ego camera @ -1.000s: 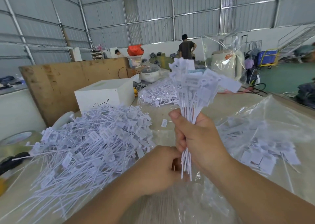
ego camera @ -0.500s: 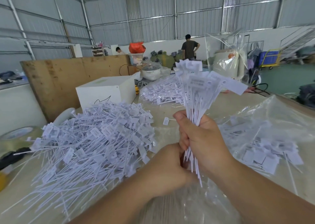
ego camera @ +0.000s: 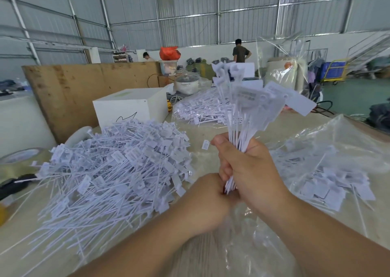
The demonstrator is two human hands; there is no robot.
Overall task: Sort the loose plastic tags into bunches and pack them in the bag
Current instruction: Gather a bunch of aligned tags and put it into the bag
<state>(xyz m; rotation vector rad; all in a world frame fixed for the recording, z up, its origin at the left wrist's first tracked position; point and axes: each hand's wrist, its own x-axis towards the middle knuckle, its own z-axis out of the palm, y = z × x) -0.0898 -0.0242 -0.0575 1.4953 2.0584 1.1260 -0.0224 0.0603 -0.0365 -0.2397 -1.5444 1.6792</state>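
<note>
- On the desk's left half lies a loose tag pile (ego camera: 109,171); a white box (ego camera: 130,105) stands behind it
- At the near middle, the left hand (ego camera: 202,200) meets the bunch's tails; its finger state I cannot tell
- Just right, the right hand (ego camera: 251,171) grips the upright bunch (ego camera: 242,108), fingers curled round the stems
- Along the desk's right edge lies the clear bag (ego camera: 329,160) holding tags

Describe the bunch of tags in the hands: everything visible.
The bunch of tags is white plastic: thin stiff stems ending in flat rectangular labels, some with faint print and a small hole. It stands roughly upright, labels fanned out on top, stems gathered below. The right hand grips the stems around their middle; the stem tips stick out under it, where the left hand meets them, its fingers hidden. It is held above the table, between the loose pile and the bag.
</note>
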